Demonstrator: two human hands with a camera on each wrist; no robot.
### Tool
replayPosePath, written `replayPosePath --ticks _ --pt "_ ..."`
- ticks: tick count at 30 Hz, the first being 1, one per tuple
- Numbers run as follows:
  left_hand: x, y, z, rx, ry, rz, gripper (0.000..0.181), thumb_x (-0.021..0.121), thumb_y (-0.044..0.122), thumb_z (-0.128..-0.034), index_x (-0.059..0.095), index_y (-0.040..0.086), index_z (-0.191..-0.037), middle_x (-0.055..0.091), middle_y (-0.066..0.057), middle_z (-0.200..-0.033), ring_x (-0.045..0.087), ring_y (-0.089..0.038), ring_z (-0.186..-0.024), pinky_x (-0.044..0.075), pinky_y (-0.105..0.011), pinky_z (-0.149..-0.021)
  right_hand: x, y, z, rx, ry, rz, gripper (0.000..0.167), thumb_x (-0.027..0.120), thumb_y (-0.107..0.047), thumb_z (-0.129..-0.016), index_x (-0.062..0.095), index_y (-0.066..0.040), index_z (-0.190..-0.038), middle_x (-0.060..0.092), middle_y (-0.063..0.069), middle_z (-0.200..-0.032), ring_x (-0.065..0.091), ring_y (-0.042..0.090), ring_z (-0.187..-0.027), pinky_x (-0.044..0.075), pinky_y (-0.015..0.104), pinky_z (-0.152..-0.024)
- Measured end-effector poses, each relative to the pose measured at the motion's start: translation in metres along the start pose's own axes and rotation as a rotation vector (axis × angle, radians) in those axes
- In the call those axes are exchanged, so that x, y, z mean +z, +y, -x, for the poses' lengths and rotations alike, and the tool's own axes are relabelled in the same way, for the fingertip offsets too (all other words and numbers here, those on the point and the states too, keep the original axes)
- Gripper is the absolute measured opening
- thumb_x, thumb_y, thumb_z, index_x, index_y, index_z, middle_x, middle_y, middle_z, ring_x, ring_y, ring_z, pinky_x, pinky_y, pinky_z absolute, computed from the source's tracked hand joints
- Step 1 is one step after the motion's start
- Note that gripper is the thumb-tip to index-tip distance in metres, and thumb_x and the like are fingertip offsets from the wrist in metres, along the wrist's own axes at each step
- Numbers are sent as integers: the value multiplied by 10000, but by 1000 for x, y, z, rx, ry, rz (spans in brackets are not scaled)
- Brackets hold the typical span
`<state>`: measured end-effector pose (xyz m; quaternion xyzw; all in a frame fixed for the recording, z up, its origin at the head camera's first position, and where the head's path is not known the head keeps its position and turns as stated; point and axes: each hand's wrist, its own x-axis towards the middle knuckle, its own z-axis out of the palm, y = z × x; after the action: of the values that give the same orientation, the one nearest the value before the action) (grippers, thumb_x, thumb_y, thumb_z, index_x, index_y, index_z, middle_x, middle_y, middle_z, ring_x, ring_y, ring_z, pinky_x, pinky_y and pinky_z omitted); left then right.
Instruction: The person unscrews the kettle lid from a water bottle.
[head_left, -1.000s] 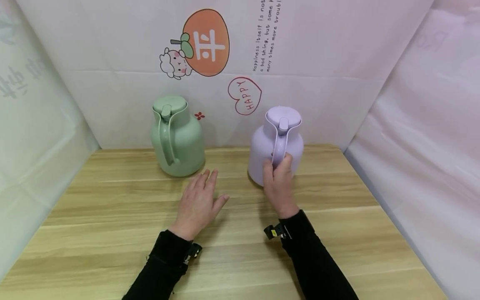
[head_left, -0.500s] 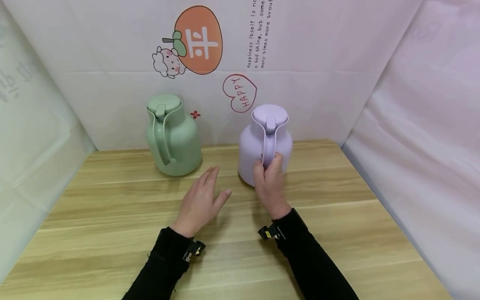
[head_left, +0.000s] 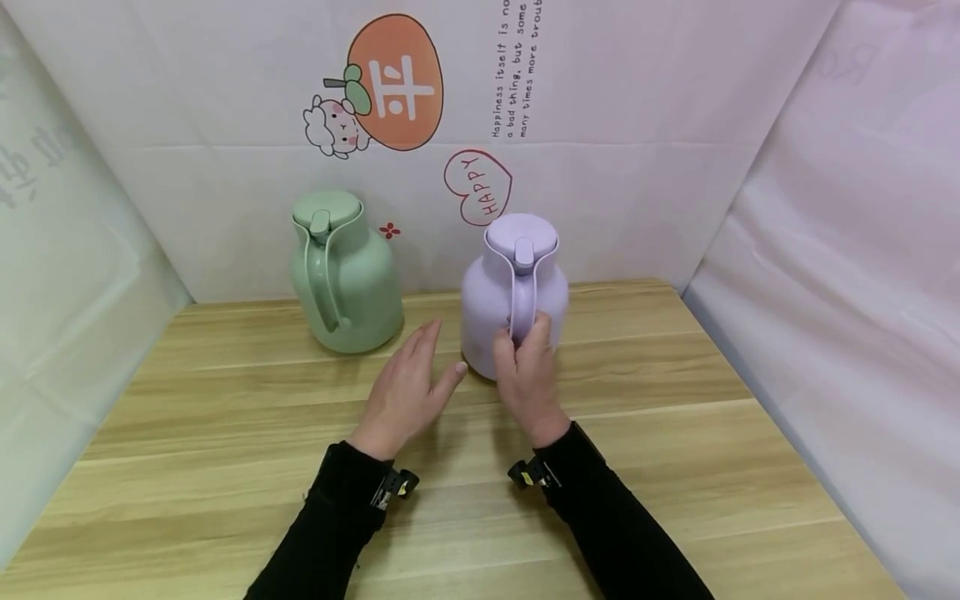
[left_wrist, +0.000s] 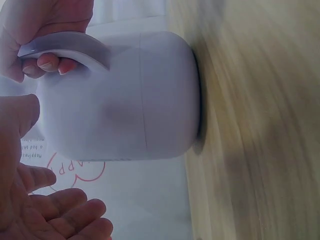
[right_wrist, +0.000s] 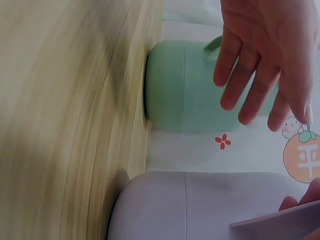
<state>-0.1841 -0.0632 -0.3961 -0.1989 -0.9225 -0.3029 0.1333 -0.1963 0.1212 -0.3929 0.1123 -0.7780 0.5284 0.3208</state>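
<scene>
While a bare left hand (head_left: 405,382) extends near the centre of the head view, a bare right hand (head_left: 531,379) has its grip curled around the lower part of the handle (head_left: 527,296) of a pale lilac, round-shouldered jug (head_left: 480,308) with a flat lid. The lilac jug stands upright toward the far edge of a light, wood-grained surface (head_left: 225,467), the right hand at its 6 o'clock; whether its base bears fully on the wood cannot be told. The left hand's grip is apart, its fingers nearly straight and holding nothing, at the lilac jug's 8 o'clock and near it. At about 9 o'clock from the lilac jug, and well apart, stands a sage-green jug (head_left: 367,292) of similar form. Black sleeves (head_left: 322,517) cover both forearms. Behind the surface hangs a white printed cloth (head_left: 637,125); its red heart outline (head_left: 477,187) lies at the lilac jug's 11 o'clock, with an orange fruit print (head_left: 412,62) farther out in roughly that direction.
</scene>
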Motion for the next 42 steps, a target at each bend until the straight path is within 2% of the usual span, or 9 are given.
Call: replayPosePath --ticks 11,20,33,42 --pt "-3 8 -15 -36 21 58 790 526 507 -1068 266 19 -1633 357 -225 -1647 381 -369 -1516 357 -548 -1202 6 -5 5 -6 8 10 334 549 -114 -961 455 57 -1233 598 252 -1090 597 342 -966 497 469 -818" --pt "-4 12 -27 -34 66 71 796 552 470 -1067 227 32 -1646 336 -208 -1662 347 -335 -1538 345 -518 -1216 9 -8 8 -15 4 -2 323 547 -88 -925 455 73 -1190 561 213 -1015 561 324 -919 468 426 -790" --pt "-2 16 -37 -31 82 107 794 569 460 -1063 241 20 -1637 367 -205 -1645 392 -337 -1510 362 -517 -1206 10 -11 11 -10 -42 -82 299 526 -67 -944 434 25 -1213 568 175 -1074 567 245 -942 477 374 -784" --pt "0 16 -39 -31 84 98 790 557 473 -1068 244 19 -1634 368 -211 -1641 416 -356 -1491 390 -529 -1184 12 -13 14 -47 -11 -70 302 546 -63 -925 453 23 -1199 585 183 -1066 570 254 -925 479 380 -768"
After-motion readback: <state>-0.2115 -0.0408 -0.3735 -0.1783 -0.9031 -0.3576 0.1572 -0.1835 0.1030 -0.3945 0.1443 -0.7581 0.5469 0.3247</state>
